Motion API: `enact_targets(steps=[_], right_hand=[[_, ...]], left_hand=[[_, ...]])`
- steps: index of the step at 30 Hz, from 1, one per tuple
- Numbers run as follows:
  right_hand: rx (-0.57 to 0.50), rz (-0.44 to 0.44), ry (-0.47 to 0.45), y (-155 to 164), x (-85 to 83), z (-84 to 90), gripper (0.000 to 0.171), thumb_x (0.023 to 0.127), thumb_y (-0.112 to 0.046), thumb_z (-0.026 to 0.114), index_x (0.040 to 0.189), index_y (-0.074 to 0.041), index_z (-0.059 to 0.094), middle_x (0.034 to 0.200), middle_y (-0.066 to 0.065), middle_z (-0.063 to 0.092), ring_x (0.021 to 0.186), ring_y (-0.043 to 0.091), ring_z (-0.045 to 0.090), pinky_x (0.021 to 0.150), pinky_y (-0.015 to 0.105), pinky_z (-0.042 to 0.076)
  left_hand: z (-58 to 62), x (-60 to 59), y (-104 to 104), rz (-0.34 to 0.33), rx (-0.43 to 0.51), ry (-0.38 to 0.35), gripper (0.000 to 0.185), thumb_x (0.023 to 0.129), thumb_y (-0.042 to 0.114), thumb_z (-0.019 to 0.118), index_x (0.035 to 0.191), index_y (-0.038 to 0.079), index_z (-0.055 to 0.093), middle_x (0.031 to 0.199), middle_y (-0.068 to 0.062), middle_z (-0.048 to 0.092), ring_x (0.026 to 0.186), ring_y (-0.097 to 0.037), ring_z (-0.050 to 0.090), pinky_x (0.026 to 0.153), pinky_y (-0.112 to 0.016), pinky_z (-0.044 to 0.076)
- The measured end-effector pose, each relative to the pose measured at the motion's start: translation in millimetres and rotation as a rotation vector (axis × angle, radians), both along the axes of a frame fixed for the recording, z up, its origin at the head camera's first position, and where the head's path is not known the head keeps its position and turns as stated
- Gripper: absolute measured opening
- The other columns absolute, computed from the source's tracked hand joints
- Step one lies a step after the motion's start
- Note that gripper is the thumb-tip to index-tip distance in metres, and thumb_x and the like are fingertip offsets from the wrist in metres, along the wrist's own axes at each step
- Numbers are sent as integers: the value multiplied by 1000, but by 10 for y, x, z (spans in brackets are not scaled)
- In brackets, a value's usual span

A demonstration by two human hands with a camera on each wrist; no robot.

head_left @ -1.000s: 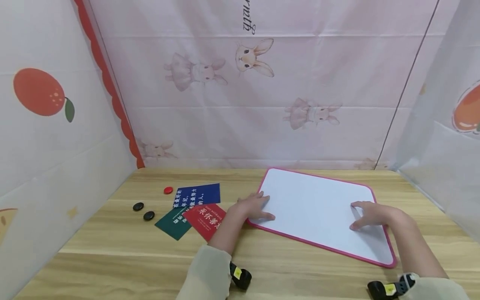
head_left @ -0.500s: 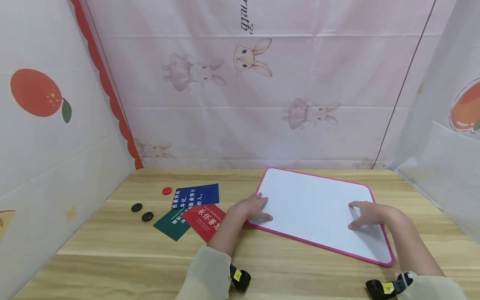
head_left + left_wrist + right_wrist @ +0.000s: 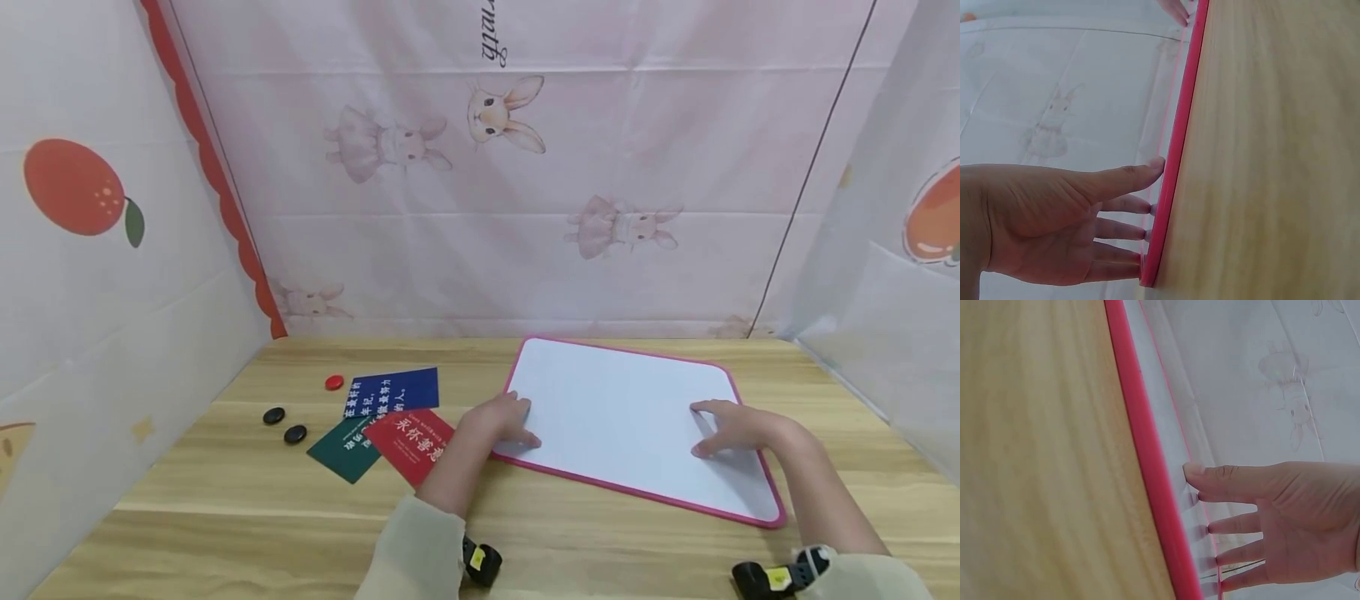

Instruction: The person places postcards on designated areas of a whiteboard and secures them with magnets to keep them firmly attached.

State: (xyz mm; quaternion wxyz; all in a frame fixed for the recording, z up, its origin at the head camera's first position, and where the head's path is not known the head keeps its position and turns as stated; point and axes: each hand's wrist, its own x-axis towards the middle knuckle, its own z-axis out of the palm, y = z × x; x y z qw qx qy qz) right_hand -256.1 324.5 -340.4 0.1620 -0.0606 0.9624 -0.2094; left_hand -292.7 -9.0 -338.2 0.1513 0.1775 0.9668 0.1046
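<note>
A whiteboard (image 3: 615,417) with a pink frame lies flat and slightly slanted on the wooden table. My left hand (image 3: 497,419) rests at its left end, thumb and fingertips on the white surface near the edge. On the right end, my right hand (image 3: 742,428) touches the surface with spread fingertips. In the left wrist view, the fingers of the left hand (image 3: 1054,225) are stretched out to the board just inside its pink frame (image 3: 1175,150). The right wrist view shows the right hand (image 3: 1304,522) with straight fingers, their tips on the white face.
Left of the board lie a blue card (image 3: 416,387), a red card (image 3: 405,437) and a green card (image 3: 337,454), overlapping. Beyond them are a red round piece (image 3: 334,382) and two black round pieces (image 3: 296,434). Printed cloth walls (image 3: 480,275) enclose the table.
The whiteboard has slid a little to the left and turned slightly, with both hands moving along on it. The cards and round pieces have stayed in place.
</note>
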Motion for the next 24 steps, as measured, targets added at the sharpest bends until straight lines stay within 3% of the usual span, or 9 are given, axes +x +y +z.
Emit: enact_targets(steps=[8, 16, 20, 24], right_hand=[[-40, 15, 27, 4, 14, -12, 85, 75, -39, 72, 133, 10, 34, 132, 40, 23, 119, 59, 18, 89, 69, 23], [9, -2, -50, 8, 57, 25, 91, 71, -39, 76, 135, 9, 31, 133, 41, 19, 120, 59, 15, 90, 70, 19], [31, 17, -65, -33, 63, 64, 92, 71, -37, 76, 136, 9, 29, 134, 41, 16, 121, 58, 12, 92, 69, 16], [40, 19, -62, -49, 57, 63, 93, 72, -37, 76, 137, 9, 28, 135, 41, 14, 121, 58, 11, 92, 69, 16]], left_hand=[[36, 14, 13, -10, -57, 23, 66, 74, 32, 76, 130, 10, 49, 126, -8, 49, 115, -22, 45, 93, -37, 41], [-23, -86, -36, -82, 45, -2, 78, 75, 30, 75, 140, 12, 38, 146, -9, 29, 135, -23, 18, 104, -45, 24], [-50, -104, -56, -138, 53, -36, 77, 77, 34, 72, 142, 15, 35, 148, -6, 24, 136, -21, 14, 106, -44, 19], [-58, -81, -54, -135, 37, -64, 77, 77, 34, 72, 142, 18, 35, 149, -5, 23, 136, -21, 13, 106, -45, 18]])
